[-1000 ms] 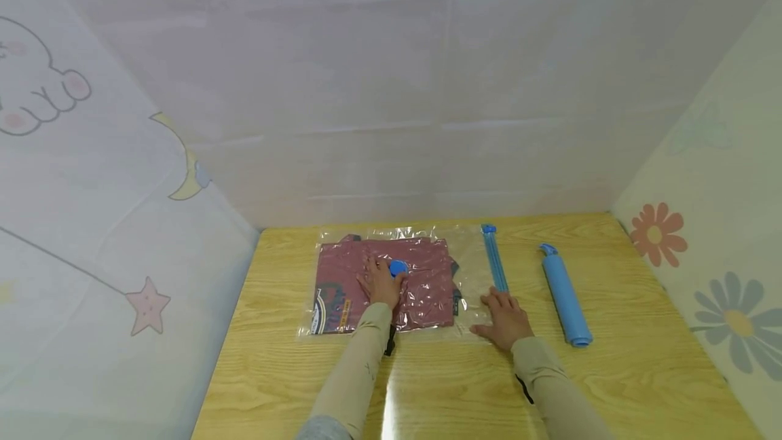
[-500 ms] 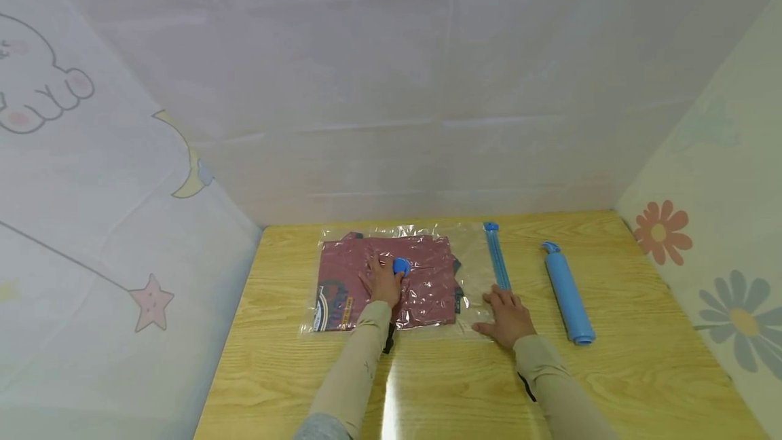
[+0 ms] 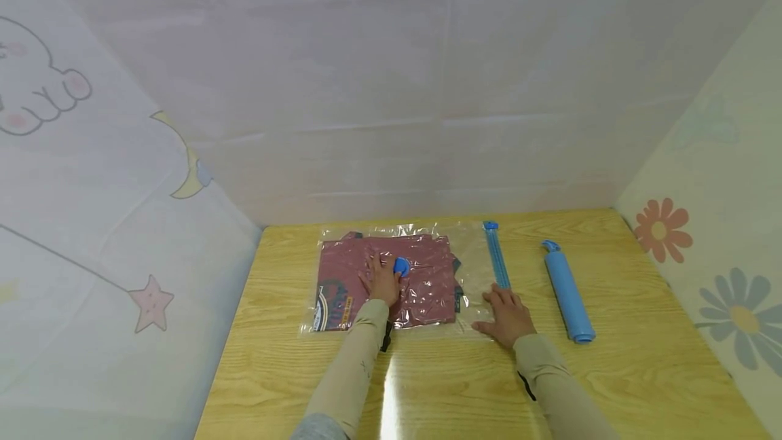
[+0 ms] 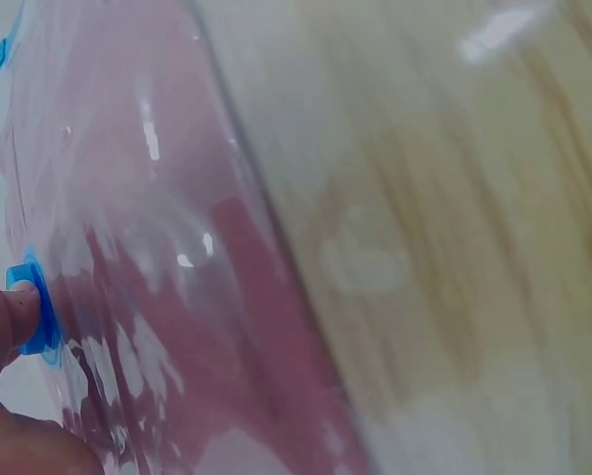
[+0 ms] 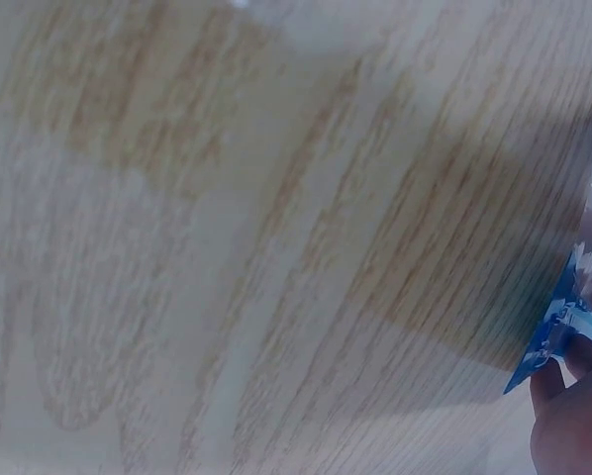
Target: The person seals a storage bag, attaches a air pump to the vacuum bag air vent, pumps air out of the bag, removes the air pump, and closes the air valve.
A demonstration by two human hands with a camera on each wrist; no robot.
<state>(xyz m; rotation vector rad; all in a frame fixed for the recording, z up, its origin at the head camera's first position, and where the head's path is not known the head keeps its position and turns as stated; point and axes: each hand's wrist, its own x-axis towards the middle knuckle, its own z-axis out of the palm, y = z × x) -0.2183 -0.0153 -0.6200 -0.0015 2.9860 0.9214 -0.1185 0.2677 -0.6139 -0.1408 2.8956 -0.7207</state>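
Note:
A clear plastic vacuum storage bag (image 3: 473,260) lies flat on the table with a folded dark pink garment (image 3: 427,290) inside. My left hand (image 3: 383,282) rests on the bag with its fingers spread. In the left wrist view, its thumb (image 4: 19,307) touches the round blue valve cap (image 4: 44,312). At the near right corner of the bag lies my right hand (image 3: 508,319), its fingers extended over the end of the blue zip strip (image 3: 497,257). The right wrist view shows those fingertips right at the blue printed edge (image 5: 553,336).
A light blue hand pump (image 3: 568,297) lies to the right of the bag. The wooden table (image 3: 452,392) has white and patterned sheets around its back and sides. A blue slider (image 3: 491,225) sits at the far end of the zip strip.

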